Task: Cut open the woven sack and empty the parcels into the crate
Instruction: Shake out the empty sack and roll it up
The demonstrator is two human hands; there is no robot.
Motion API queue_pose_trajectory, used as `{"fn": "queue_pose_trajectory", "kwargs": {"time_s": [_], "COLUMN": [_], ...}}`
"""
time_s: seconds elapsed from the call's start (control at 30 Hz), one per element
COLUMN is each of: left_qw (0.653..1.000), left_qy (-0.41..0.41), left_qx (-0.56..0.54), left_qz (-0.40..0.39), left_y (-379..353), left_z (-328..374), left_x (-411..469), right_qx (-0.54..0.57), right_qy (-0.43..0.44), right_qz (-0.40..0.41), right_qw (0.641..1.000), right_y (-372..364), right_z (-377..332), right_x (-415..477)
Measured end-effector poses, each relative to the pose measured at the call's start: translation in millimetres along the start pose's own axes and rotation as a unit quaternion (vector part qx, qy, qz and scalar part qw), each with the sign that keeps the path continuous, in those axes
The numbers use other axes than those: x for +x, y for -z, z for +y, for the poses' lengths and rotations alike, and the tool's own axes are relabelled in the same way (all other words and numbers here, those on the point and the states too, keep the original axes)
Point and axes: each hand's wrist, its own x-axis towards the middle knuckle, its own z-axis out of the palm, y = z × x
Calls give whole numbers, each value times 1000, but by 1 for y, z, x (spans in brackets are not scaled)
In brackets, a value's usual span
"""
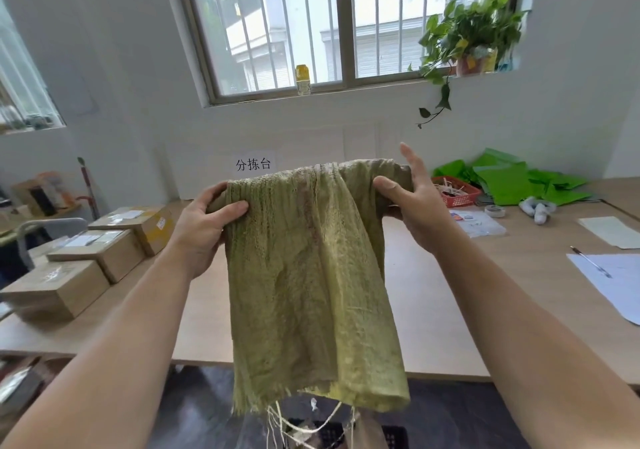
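Two hands hold up a limp, olive-green woven sack (311,275) by one end, so it hangs in front of the light wooden counter (450,310). The left hand (204,227) is clenched on the left corner; the right hand (412,203) pinches the right corner with its index finger sticking up. Frayed threads and pale string dangle off the bottom edge, over something dark on the floor I can't really make out. Brown cardboard boxes (100,251) sit on the counter to the left, bright green bags (512,182) and a red mesh basket (457,192) to the right. Behind is a white wall, barred window (346,26) and a leafy potted plant (474,36).
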Motion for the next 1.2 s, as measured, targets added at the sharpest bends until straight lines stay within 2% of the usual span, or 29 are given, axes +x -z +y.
{"fn": "queue_pose_trajectory", "kwargs": {"time_s": [0.1,0.17,0.3,0.5,0.7,0.87,0.93,1.07,1.2], "left_qw": [999,997,996,1000,999,994,992,973,960], "left_qy": [28,46,66,19,-6,-22,-37,-77,-94], "left_qx": [6,21,19,-21,25,78,109,218,263], "left_qz": [35,51,51,-2,-47,-77,-57,14,30], "left_y": [4,6,8,6,9,9,9,15,13], "left_z": [-2,-4,-5,-3,-1,-2,-3,-6,-7], "left_x": [4,6,4,-3,-3,-1,1,7,11], "right_qx": [-5,-42,-149,-126,-72,-91,-87,5,-71], "right_qy": [20,23,72,60,12,18,7,-47,-38], "right_qz": [-76,-88,4,71,64,78,58,11,-76], "right_qw": [997,995,986,988,995,993,995,999,994], "right_y": [4,4,-1,-5,-7,-1,-4,-9,-7], "right_z": [0,1,3,7,7,-2,-7,-14,-13], "right_x": [-3,-2,2,4,4,6,4,-1,-2]}}
